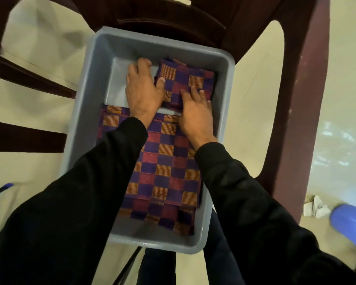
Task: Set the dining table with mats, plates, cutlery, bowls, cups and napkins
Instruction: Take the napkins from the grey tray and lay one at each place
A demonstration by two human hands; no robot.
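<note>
Fingers of left hand (143,90) curled round edge of small folded checked napkin stack (185,79), right hand (195,112) flat on it, grey plastic tub (86,103) on dark chair (296,99), checked placemats (167,167) nearer, black sleeves (103,161) covering part.

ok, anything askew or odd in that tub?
Mildly. The small folded checked cloth at the far end of the grey tub lies skewed to the walls, unlike the larger checked stack. Both hands, left and right, are on it. No damage visible.
</note>
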